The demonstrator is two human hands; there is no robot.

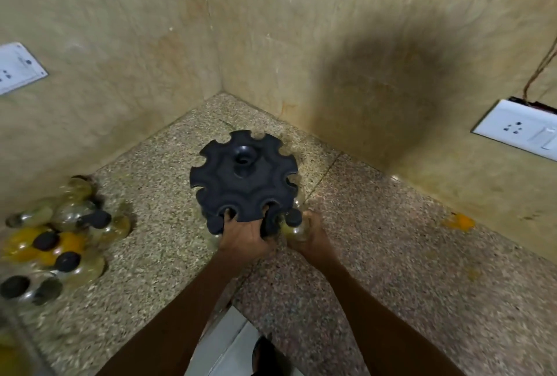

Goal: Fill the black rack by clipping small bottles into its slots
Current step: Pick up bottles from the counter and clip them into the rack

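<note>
**Two hands at a black bottle rack in a counter corner**

A round black rack (244, 178) with notched slots around its rim stands near the middle of the view on a speckled stone counter (391, 255), close to the corner where two beige walls (301, 29) meet. The left hand (244, 235) grips the rack's edge at 6 o'clock, with fingers curled up into two of its slots. Just beside it, at the rack's 5 o'clock, the right hand (310, 237) is curled around a small clear bottle (294, 225) with a black cap, held against the rack's rim; whether the bottle sits in a slot cannot be told.

A heap of small bottles (57, 240), clear and yellowish with black caps, lies well apart at 9 o'clock, blurred. White socket plates are on the walls at 10 o'clock (18, 66) and 3 o'clock (518, 130). An orange stain (458, 221) marks the counter at 4 o'clock, next to the wall.
</note>
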